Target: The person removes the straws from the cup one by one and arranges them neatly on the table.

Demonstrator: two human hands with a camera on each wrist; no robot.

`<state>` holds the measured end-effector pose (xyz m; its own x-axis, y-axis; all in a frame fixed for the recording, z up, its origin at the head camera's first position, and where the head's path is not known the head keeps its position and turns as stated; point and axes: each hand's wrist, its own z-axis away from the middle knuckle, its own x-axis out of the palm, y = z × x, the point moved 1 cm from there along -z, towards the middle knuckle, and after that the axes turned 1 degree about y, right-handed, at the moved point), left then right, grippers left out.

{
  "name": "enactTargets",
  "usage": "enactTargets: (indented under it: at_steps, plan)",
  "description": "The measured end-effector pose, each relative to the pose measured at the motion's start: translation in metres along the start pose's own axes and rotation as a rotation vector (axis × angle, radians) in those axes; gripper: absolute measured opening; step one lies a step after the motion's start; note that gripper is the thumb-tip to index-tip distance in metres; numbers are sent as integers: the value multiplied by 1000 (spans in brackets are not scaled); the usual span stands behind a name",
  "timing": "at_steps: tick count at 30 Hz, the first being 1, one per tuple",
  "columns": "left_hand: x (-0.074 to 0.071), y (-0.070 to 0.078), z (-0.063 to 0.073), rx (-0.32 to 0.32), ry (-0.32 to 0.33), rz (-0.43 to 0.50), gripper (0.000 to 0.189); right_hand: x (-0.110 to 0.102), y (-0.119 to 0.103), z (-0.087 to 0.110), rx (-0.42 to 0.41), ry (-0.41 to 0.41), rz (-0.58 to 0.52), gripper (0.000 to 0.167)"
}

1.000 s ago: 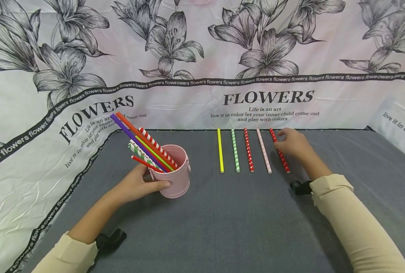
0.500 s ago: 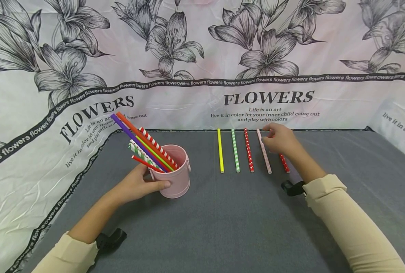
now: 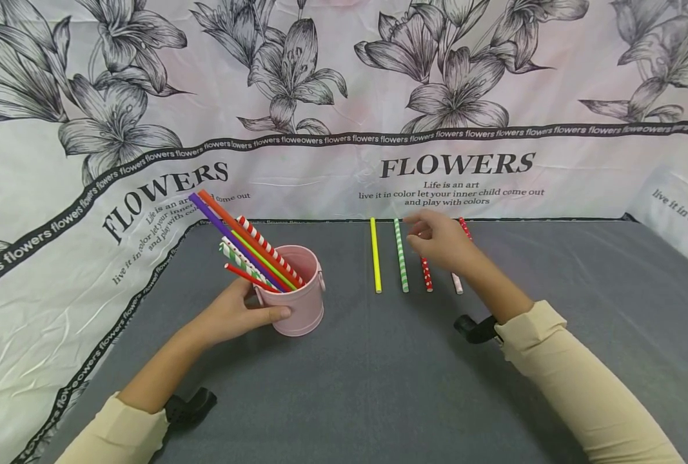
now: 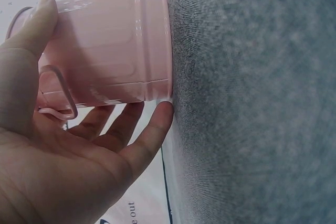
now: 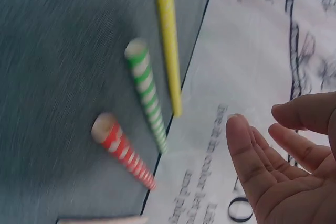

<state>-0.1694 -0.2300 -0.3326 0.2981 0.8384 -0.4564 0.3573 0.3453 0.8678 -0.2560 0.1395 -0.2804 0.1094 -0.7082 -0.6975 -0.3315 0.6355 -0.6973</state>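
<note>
My left hand [image 3: 236,316] grips a pink metal bucket [image 3: 300,316] at its side, thumb in front and fingers round the back. Several paper straws [image 3: 256,258] lean left out of it, purple, orange, green and red-striped among them. To the right, straws lie in a row: yellow [image 3: 375,258], green-striped [image 3: 402,261], red dotted [image 3: 428,280], pale pink [image 3: 456,283] and a second red dotted one [image 3: 465,229]. Over this row hovers my right hand [image 3: 442,243], fingertips near the green-striped straw's far end and partly hiding those to its right. Nothing shows between its parted fingers [image 5: 239,135].
A grey cloth [image 3: 344,386] covers the table. Behind it and along the left rises a white floral curtain [image 3: 332,174], close to the straws' far ends. Each wrist carries a black camera mount [image 3: 189,407].
My right hand has moved left along the row, from the rightmost red dotted straw to beside the green-striped one. The left hand and bucket have stayed in place.
</note>
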Motion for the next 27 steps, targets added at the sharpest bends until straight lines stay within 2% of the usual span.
enactTargets:
  at_steps: [9, 16, 22, 27]
  plan:
    - [-1, 1, 0, 10, -12, 22, 70, 25, -37, -1, -125, -13, -58, 32]
    - [0, 1, -3, 29, -11, 39, 70, 43, -74, 1, -195, -14, -199, 27]
    - [0, 2, -4, 29, -7, 28, 69, 61, -103, 3, -339, 11, -154, 24]
    - [0, 2, -3, 23, -6, 7, 69, 80, -122, 4, -413, 5, -78, 21]
